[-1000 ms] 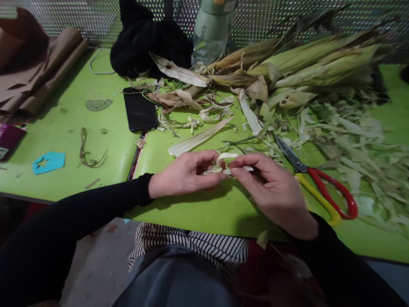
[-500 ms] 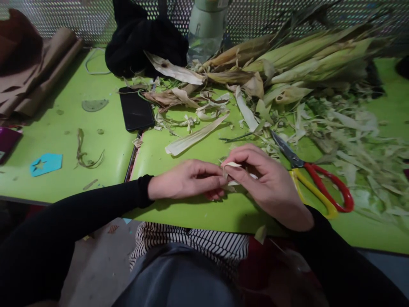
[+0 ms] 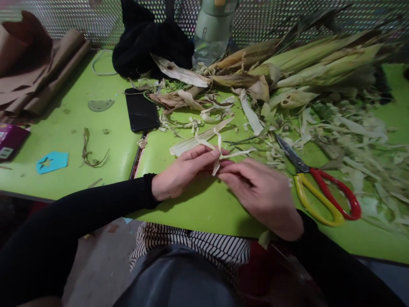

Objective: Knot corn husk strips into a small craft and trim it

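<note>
L hand (image 3: 182, 175) grip pinching husk strip (image 3: 218, 150), R hand (image 3: 260, 194) blurred, its grip can't tell

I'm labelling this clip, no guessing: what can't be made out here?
Right hand: motion-blurred in the head view; its grip on the husk strip that the left hand pinches is unclear.
Bottle: top cut off by the upper edge.
Purple item: cut by the left edge, label unreadable.
</note>
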`<state>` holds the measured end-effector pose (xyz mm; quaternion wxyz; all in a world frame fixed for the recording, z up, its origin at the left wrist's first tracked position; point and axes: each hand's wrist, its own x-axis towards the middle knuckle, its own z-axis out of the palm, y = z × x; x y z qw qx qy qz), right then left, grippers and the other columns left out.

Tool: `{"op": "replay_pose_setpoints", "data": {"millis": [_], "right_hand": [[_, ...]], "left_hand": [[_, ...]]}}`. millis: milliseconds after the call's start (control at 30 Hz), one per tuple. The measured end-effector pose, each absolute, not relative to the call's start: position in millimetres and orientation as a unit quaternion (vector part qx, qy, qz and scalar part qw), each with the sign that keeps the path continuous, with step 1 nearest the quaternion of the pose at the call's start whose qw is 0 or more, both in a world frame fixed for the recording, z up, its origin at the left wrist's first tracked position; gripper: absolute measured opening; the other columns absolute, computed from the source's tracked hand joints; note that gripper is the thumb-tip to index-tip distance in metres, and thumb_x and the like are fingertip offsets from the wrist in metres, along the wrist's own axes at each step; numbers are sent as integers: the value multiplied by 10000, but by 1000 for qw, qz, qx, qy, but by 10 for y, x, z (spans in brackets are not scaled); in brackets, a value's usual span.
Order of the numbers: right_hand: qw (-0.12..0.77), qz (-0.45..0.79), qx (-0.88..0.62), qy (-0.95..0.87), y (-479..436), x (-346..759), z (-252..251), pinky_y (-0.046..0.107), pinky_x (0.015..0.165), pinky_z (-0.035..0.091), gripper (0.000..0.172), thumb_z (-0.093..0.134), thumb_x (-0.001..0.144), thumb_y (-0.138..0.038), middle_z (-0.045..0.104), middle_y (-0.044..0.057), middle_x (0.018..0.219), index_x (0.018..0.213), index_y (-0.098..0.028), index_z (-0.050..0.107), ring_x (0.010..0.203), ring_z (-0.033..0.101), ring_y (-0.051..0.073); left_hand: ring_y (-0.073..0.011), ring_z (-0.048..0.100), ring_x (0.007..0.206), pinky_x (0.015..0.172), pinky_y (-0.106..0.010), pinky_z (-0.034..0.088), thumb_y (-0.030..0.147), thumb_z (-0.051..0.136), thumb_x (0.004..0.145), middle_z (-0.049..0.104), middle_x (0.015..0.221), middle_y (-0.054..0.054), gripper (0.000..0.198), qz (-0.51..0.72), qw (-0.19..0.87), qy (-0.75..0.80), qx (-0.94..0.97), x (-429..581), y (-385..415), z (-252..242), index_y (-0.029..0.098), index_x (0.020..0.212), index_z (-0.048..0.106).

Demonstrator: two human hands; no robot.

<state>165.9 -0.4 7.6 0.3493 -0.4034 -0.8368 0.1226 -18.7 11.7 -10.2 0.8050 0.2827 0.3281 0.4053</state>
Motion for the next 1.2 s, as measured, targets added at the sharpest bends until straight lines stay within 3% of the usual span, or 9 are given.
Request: {"op": "replay_pose_setpoints", "data": {"millis": [133, 300, 533, 667, 733, 800, 900, 1100, 1200], "right_hand": [[282, 233, -460, -809, 6, 1578, 44, 281, 562, 453, 234, 590, 954, -400, 704, 9, 704, 877, -215, 709, 581, 601, 144], [268, 319, -486, -768, 5, 1569, 65, 238, 466, 356, 240, 572, 949, -331, 549, -39, 569, 756, -205, 639, 489, 463, 98], [241, 277, -379, -850, -38, 1537, 16, 249, 480, 300, 292, 551, 922, -186, 454, -67, 525, 637, -206, 490, 464, 379, 79], [242, 242, -349, -872, -61, 1560, 0, 262, 498, 344, 267, 551, 948, -204, 541, -58, 565, 683, -217, 529, 474, 423, 91], [286, 177, -362, -870, -51, 1599, 23, 270, 562, 412, 174, 581, 955, -237, 626, -31, 665, 781, -223, 587, 551, 522, 112], [343, 62, -397, -849, -14, 1649, 50, 316, 701, 479, 52, 637, 931, -268, 699, 37, 860, 945, -219, 626, 764, 634, 178], [327, -18, -418, -847, 64, 1709, 62, 424, 853, 475, 222, 623, 939, -333, 694, 129, 1078, 1108, -190, 611, 1030, 632, 286], [230, 157, -407, -870, 97, 1735, 117, 341, 676, 427, 202, 498, 999, -315, 635, 22, 750, 838, -221, 576, 737, 587, 195], [222, 266, -410, -844, 99, 1779, 219, 294, 594, 411, 226, 496, 994, -282, 599, -3, 702, 783, -228, 556, 654, 562, 154]], "left_hand": [[-132, 678, 1007, 972, -289, 499, 289, 726, 861, 727, 981, -22, 240, 425, 791, 302, 322, -184, 103, -117, 179, 1055, 639], [-142, 687, 968, 962, -310, 498, 294, 752, 837, 747, 987, -28, 303, 433, 773, 297, 357, -175, 72, -93, 176, 1087, 628], [-206, 708, 1033, 989, -342, 501, 278, 719, 865, 754, 1007, -61, 234, 419, 769, 307, 373, -178, 7, 6, 153, 1056, 668], [-225, 700, 1066, 982, -359, 510, 304, 708, 872, 752, 1021, -76, 256, 393, 758, 312, 417, -223, 49, 26, 147, 1072, 670], [-222, 694, 1062, 949, -350, 517, 293, 720, 858, 748, 1017, -85, 285, 386, 745, 326, 434, -255, 91, 46, 139, 1089, 653], [-194, 690, 1005, 891, -321, 522, 271, 737, 837, 734, 1041, -86, 300, 387, 726, 348, 450, -284, 125, 73, 135, 1083, 633], [-124, 648, 836, 792, -277, 516, 269, 770, 792, 698, 1079, -74, 317, 381, 694, 372, 485, -311, 153, 100, 130, 1027, 610], [-70, 503, 595, 568, -200, 396, 294, 725, 809, 578, 688, 41, 275, 301, 633, 403, 589, -340, 167, 95, 124, 991, 609], [-64, 491, 588, 564, -187, 385, 221, 652, 834, 564, 669, 45, 149, 284, 607, 401, 624, -360, 166, 121, 121, 936, 608]]}}
